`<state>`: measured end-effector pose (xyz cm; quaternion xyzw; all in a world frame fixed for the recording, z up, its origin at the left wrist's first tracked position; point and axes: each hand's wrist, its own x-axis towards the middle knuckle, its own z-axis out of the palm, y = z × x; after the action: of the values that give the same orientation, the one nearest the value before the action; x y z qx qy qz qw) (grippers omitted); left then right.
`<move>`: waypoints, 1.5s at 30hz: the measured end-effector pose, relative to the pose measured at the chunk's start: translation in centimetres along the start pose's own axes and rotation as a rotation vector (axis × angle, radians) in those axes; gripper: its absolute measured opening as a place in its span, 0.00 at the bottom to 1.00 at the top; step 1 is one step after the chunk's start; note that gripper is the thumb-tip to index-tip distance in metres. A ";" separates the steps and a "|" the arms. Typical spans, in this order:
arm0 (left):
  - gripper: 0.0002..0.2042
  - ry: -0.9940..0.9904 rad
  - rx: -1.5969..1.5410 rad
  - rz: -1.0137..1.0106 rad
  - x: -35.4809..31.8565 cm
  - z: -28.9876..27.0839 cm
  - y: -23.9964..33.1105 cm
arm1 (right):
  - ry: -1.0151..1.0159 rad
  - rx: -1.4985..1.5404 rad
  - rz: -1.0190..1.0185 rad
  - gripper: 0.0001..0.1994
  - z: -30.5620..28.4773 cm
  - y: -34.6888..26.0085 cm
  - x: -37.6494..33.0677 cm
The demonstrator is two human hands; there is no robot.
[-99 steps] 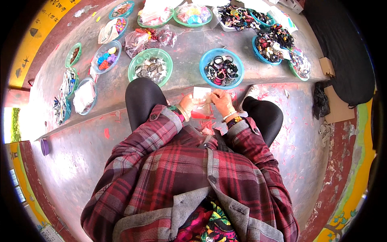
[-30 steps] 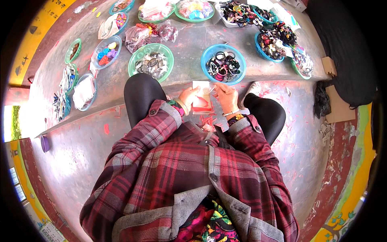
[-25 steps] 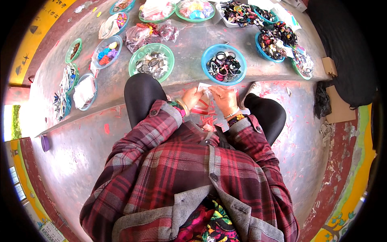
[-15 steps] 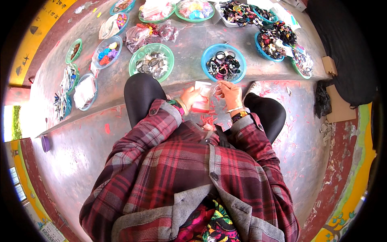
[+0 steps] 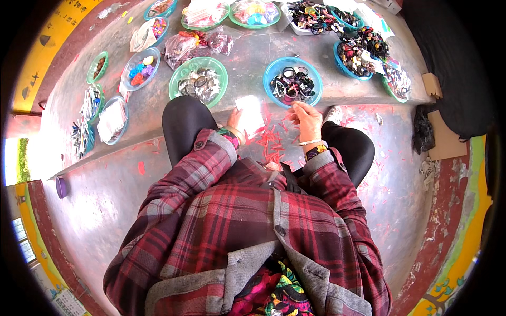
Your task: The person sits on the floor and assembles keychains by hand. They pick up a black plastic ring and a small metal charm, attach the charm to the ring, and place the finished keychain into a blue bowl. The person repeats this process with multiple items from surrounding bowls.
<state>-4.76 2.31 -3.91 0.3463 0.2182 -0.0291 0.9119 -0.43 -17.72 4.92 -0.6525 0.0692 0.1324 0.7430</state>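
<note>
Between my knees, my left hand (image 5: 235, 125) grips a small flat plastic packet (image 5: 251, 115), whose face is now bright white with glare. To the right, my right hand (image 5: 308, 122) is raised with thumb and fingertips pinched together, just below the near blue basket (image 5: 268, 67). Whatever lies in that pinch is too small to make out. Dark and light hair ties (image 5: 293, 85) fill the blue basket. Left of it, a green basket (image 5: 223, 73) holds pale and grey loops. Red scraps (image 5: 273, 143) lie on the floor below my hands.
Further baskets of small goods stand around: a basket of coloured pieces (image 5: 126, 79), one of white packets (image 5: 112, 122), and a blue one with dark bands (image 5: 348, 72). Plastic bags (image 5: 195, 48) lie behind. A raised concrete edge (image 5: 153, 132) crosses ahead. Cardboard (image 5: 447, 139) leans at right.
The packet in my left hand has tilted and moved slightly left, its face turning from see-through reddish to bright white. My right hand has shifted a little right, away from it.
</note>
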 end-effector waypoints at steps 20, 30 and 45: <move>0.17 -0.109 -0.101 0.015 -1.0 2.2 1.6 | -0.661 -1.109 -0.834 0.05 2.1 0.7 -3.2; 0.15 -0.111 0.322 0.043 -0.2 2.4 1.7 | -0.579 -0.898 -0.732 0.04 2.2 1.2 -2.8; 0.14 0.344 -0.007 -0.008 7.3 1.2 2.1 | -0.614 -1.202 -0.480 0.07 1.7 5.3 -1.2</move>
<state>2.68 3.79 -4.85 0.3421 0.3725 0.0275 0.8622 -3.17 -15.55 0.46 -0.8794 -0.3734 0.1581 0.2493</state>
